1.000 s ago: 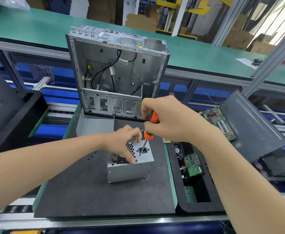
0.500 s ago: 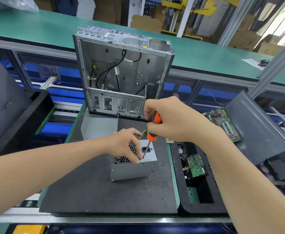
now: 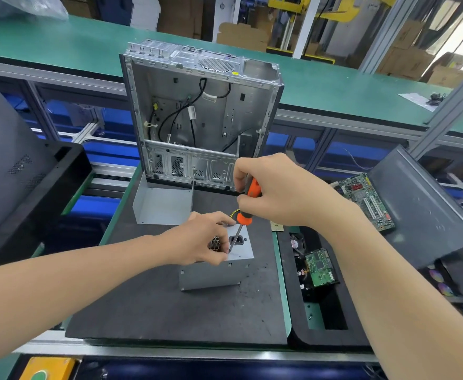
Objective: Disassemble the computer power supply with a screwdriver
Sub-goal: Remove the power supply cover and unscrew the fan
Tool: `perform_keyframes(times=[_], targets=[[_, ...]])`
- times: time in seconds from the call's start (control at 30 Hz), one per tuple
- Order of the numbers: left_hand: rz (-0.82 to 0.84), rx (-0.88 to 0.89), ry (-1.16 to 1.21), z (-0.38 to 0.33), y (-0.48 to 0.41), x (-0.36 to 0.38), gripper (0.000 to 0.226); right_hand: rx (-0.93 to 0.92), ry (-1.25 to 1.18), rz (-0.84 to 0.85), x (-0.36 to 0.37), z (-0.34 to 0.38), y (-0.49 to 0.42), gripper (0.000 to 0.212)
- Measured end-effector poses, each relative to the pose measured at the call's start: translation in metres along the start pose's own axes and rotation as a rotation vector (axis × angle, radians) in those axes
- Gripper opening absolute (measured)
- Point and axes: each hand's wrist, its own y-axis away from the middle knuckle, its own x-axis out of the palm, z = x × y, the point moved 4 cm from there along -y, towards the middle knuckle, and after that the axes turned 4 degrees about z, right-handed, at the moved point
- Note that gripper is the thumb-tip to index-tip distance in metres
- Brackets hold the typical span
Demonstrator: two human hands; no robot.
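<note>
A grey metal power supply (image 3: 214,274) stands on end on the black foam mat (image 3: 170,305), its socket face turned up. My left hand (image 3: 197,239) rests on top of it, fingers curled over the vent holes and pinching near the screwdriver tip. My right hand (image 3: 277,190) grips the orange-handled screwdriver (image 3: 245,212), held nearly upright, its shaft pointing down onto the top face beside the black power socket (image 3: 236,239). The tip is partly hidden by my left fingers.
An open, emptied computer case (image 3: 203,116) stands upright behind the mat, a loose metal cover (image 3: 161,205) at its foot. A black tray (image 3: 318,305) on the right holds a hard drive board and fan. A green motherboard (image 3: 367,204) leans against a grey panel (image 3: 422,212).
Both hands and the screwdriver stay on the power supply's top face. My left fingers have shifted slightly toward the screwdriver tip. The head camera has drifted, sliding the scene right in frame.
</note>
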Motion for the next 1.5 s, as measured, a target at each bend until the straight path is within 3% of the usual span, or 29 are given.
perform_keyframes(times=[0.23, 0.5, 0.8, 0.9, 1.07, 1.17, 1.3, 1.4, 1.5], targets=[[-0.121, 0.062, -0.33, -0.01, 0.009, 0.015, 0.009, -0.034, 0.009, 0.008, 0.0, 0.006, -0.005, 0.011], [-0.306, 0.159, -0.838, -0.027, 0.013, 0.02, 0.032, -0.059, 0.025, 0.004, 0.0, 0.009, -0.009, 0.01], [-0.31, 0.087, -0.988, -0.028, 0.011, 0.03, 0.01, -0.074, 0.026, -0.003, -0.001, 0.006, -0.009, 0.01], [-0.291, 0.087, -1.009, -0.033, 0.009, 0.025, 0.014, -0.079, 0.023, 0.002, 0.0, 0.005, -0.01, 0.01], [-0.278, -0.007, -0.872, -0.019, 0.006, 0.015, 0.037, -0.08, 0.009, 0.009, 0.001, 0.001, -0.012, 0.01], [-0.449, -0.068, -0.595, 0.007, 0.016, -0.014, 0.023, -0.092, -0.017, -0.026, -0.001, -0.002, -0.013, 0.007], [-0.479, -0.326, -0.336, 0.071, 0.038, -0.021, 0.015, -0.107, -0.061, -0.125, 0.004, -0.006, -0.02, 0.004], [-0.578, -0.528, -0.035, 0.115, 0.059, -0.007, 0.014, -0.015, -0.238, -0.216, 0.017, -0.013, -0.028, 0.007], [-0.584, -0.592, 0.082, 0.14, 0.076, 0.016, 0.019, 0.08, -0.343, -0.296, 0.037, -0.021, -0.034, 0.014]])
